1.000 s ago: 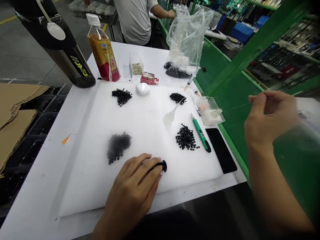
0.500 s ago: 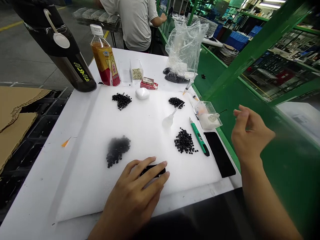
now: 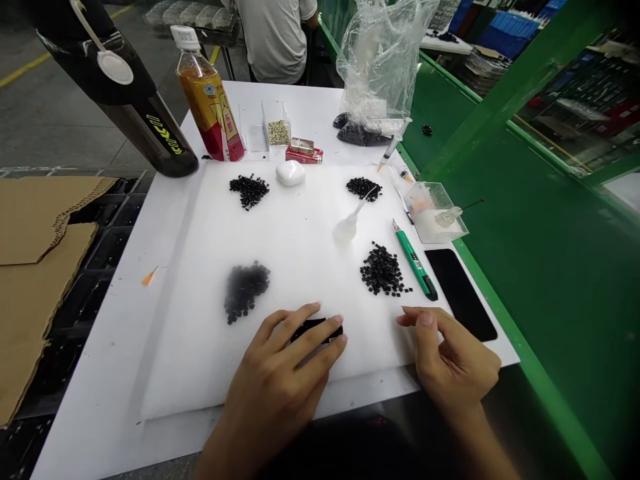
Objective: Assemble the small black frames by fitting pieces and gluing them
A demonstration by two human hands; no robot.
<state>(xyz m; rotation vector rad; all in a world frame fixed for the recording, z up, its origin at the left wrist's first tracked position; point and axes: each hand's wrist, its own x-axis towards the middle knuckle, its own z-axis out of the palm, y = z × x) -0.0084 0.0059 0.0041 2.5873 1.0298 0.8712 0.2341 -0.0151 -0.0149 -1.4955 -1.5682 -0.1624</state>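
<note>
My left hand (image 3: 290, 363) lies over a small flat black piece (image 3: 320, 329) on the white foam mat (image 3: 300, 267), its fingers spread across it. Only parts of that piece show between the fingers, and my left thumb is hidden. My right hand (image 3: 453, 357) hovers over the mat's front right, fingers curled in and thumb against the index finger; nothing shows in it. Just beyond it are a pile of small black square pieces (image 3: 383, 270) and a green utility knife (image 3: 415, 260). A dark smartphone (image 3: 460, 293) lies to its right.
More black pieces form piles at left (image 3: 247, 290) and at back (image 3: 249, 191). A white dropper bulb (image 3: 346, 228), a clear box (image 3: 435, 223), syringes (image 3: 393, 150), a plastic bag (image 3: 380, 73), a drink bottle (image 3: 210, 107) and a black flask (image 3: 150, 127) stand around. A person (image 3: 275, 40) sits beyond.
My right hand has come in from beyond the table's right edge to the mat's front right. My left hand stays on the black piece. The view has shifted slightly.
</note>
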